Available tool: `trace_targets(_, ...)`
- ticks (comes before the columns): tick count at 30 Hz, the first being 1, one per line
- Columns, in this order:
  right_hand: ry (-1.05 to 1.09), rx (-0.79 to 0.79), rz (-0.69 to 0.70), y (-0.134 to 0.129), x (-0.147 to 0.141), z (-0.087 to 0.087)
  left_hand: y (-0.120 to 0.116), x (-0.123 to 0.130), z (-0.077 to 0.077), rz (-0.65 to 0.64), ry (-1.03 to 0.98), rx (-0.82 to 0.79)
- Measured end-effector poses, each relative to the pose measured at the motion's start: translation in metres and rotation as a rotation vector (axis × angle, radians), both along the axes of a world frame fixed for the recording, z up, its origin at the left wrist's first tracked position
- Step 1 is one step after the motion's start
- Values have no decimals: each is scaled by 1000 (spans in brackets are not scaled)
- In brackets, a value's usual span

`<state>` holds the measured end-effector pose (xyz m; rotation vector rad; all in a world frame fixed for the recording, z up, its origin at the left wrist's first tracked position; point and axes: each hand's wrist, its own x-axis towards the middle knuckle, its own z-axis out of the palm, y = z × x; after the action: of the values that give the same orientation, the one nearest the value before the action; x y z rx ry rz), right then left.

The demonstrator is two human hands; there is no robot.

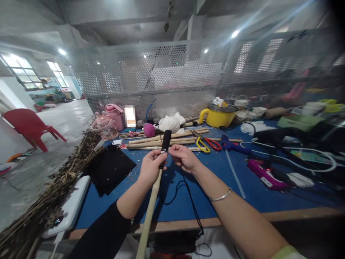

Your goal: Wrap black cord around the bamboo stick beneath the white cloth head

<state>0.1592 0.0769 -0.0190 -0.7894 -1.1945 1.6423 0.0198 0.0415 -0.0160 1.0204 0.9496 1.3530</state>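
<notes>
My left hand (153, 163) is closed round a pale wooden stick (148, 212) just where its upper end is wrapped in black cloth (166, 139). Thin light bands circle the black wrap beside my left thumb. My right hand (184, 157) is pinched close to the right side of the wrap. A black cord (192, 201) runs up from the table edge to my right hand, though its end between the fingertips is hidden. The stick slants toward me, its lower end passing over the table's front edge. A square of black cloth (109, 167) lies left of my hands.
Beyond my hands lie several wooden sticks (145, 143), scissors with yellow and red handles (207, 144), a purple ball (149, 130) and a yellow pot (219, 117). A blue glue gun (229, 144) and magenta power strip (266, 174) are right. Dried stalks (61, 180) cover the left edge.
</notes>
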Motion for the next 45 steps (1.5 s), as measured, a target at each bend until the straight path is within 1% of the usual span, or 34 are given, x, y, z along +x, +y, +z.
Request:
trace_targets(4, 35, -12, 15, 1, -1, 0, -1, 0, 0, -47, -52, -59)
trace_targets(6, 53, 1, 58, 2, -1, -1, -2, 1, 0, -56, -68, -79)
trace_targets(9, 40, 8, 115, 2, 0, -2, -3, 0, 0, -131, -72, -102)
trace_targets(11, 1, 14, 95, 2, 1, -3, -4, 0, -1, -204, -58, -123)
trace_targets(13, -53, 23, 66, 2, 1, -4, -5, 0, -2, -230, 4, -137)
trace_targets(15, -104, 23, 37, 2, 0, -4, -7, 2, -4, -167, 133, -108)
trace_targets(18, -146, 7, -13, 3, -4, -6, -9, 5, -8, 54, 364, 21)
trace_targets(19, -153, 4, -21, 3, -5, -6, -9, 5, -9, 103, 420, 58)
trace_targets(21, -164, 6, -22, 2, -7, -7, -8, 6, -9, 132, 471, 77)
trace_targets(23, -155, 35, -19, 2, -7, -7, -7, 5, -6, 98, 434, 50)
trace_targets(28, -70, 66, -15, 0, -2, -2, -5, 2, 3, 19, 170, 22)
trace_targets(33, -18, 64, -34, -1, 2, 1, -3, 1, 2, -43, 30, 0)
trace_targets(38, 5, 50, -41, -1, 0, 0, -2, 1, 0, -45, -18, 11)
trace_targets(42, 18, 44, -69, -2, 1, 2, -4, 1, 0, -27, 9, 30)
trace_targets(45, 27, 5, -8, -3, 3, 4, -6, 2, 2, -1, 36, 25)
